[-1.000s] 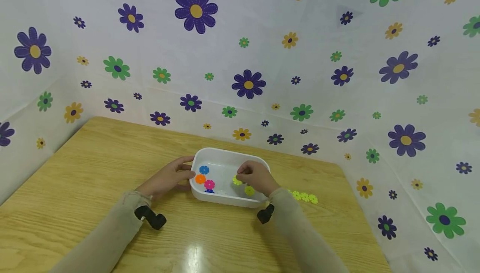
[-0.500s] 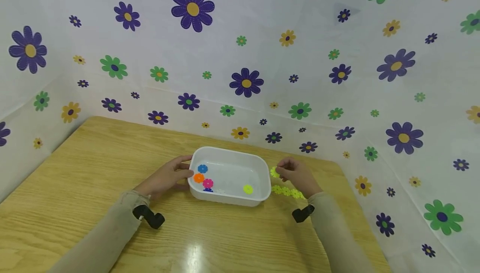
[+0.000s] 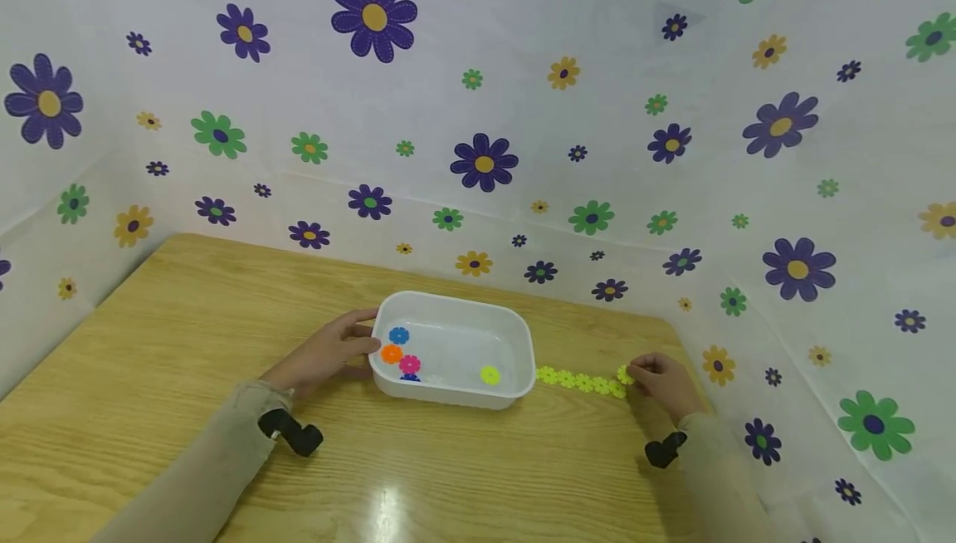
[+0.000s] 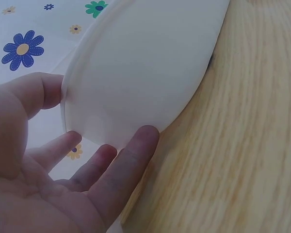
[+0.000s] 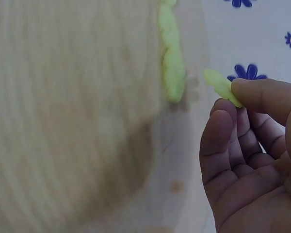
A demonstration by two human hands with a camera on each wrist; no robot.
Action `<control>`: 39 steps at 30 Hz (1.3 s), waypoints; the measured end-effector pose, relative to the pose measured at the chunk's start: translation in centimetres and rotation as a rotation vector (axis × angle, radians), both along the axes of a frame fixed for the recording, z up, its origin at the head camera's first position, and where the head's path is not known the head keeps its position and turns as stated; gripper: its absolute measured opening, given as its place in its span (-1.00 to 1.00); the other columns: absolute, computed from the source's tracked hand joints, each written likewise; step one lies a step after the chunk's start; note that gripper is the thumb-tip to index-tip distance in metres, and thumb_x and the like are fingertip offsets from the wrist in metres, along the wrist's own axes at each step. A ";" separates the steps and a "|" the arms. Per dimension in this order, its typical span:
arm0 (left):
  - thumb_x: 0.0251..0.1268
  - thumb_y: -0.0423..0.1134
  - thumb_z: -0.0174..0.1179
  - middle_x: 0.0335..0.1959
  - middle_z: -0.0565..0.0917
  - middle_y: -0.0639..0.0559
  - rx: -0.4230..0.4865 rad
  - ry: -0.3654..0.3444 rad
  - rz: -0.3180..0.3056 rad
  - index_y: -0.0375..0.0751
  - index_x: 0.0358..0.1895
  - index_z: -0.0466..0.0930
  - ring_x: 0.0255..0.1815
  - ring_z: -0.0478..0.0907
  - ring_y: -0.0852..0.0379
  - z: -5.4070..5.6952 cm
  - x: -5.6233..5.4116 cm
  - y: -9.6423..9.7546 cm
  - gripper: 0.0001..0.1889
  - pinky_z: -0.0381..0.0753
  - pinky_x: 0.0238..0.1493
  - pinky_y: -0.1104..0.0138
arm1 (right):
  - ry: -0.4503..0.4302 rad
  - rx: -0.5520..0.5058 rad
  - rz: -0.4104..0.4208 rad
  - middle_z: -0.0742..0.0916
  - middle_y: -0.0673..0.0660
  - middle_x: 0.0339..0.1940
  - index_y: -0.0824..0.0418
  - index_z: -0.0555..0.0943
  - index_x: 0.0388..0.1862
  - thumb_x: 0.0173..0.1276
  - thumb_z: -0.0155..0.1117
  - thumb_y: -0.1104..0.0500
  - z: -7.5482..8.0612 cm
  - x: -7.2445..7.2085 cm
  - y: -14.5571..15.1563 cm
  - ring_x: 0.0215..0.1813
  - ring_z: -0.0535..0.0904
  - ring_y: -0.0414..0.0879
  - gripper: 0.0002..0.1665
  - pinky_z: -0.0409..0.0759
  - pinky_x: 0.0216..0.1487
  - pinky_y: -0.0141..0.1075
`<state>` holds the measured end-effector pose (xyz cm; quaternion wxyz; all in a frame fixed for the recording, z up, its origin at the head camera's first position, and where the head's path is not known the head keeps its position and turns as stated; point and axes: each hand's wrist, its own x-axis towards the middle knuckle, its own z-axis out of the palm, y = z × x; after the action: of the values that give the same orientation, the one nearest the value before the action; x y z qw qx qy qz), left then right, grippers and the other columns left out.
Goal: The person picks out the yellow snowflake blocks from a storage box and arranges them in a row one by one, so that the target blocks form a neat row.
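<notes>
My left hand [image 3: 329, 352] holds the left end of a white plastic basin [image 3: 448, 397], thumb at the rim and fingers spread against the outer wall [image 4: 131, 73]. On the right, my right hand [image 3: 668, 385] pinches a yellow flower-shaped disc [image 5: 220, 87] between thumb and fingers. That disc is just above the right end of a row of yellow flower discs [image 3: 584, 382] lying on the table. Inside the basin are a blue disc [image 3: 399, 335], an orange disc [image 3: 392, 354], a pink disc [image 3: 409, 364], a partly hidden dark blue disc [image 3: 410, 377] and a yellow disc [image 3: 490, 375].
The wooden table [image 3: 448, 476] meets a flower-printed white cloth [image 3: 418, 111] at its back and sides. The table's right edge runs close to my right hand. Black camera mounts sit at both wrists.
My right hand has lifted a yellow disc out of the basin and carried it right, to the far end of the row. The left hand has kept its hold on the basin.
</notes>
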<state>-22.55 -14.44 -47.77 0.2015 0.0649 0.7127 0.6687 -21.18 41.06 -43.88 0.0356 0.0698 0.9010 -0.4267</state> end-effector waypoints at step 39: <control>0.56 -0.21 0.18 0.36 0.41 -0.35 0.006 0.012 -0.010 -0.05 0.63 0.17 0.23 0.58 -0.21 0.3 0.2 0.1 -0.34 0.72 0.15 0.02 | -0.085 0.116 -0.012 0.76 0.14 -0.13 0.39 0.63 0.07 0.53 0.29 0.08 -1.7 0.9 1.9 -0.20 0.65 -0.15 -0.61 0.69 -0.17 -0.31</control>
<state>-22.31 -14.31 -47.46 0.2003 0.0729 0.7116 0.6694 -20.26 42.92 -45.53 0.0672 0.0951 0.9215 -0.3704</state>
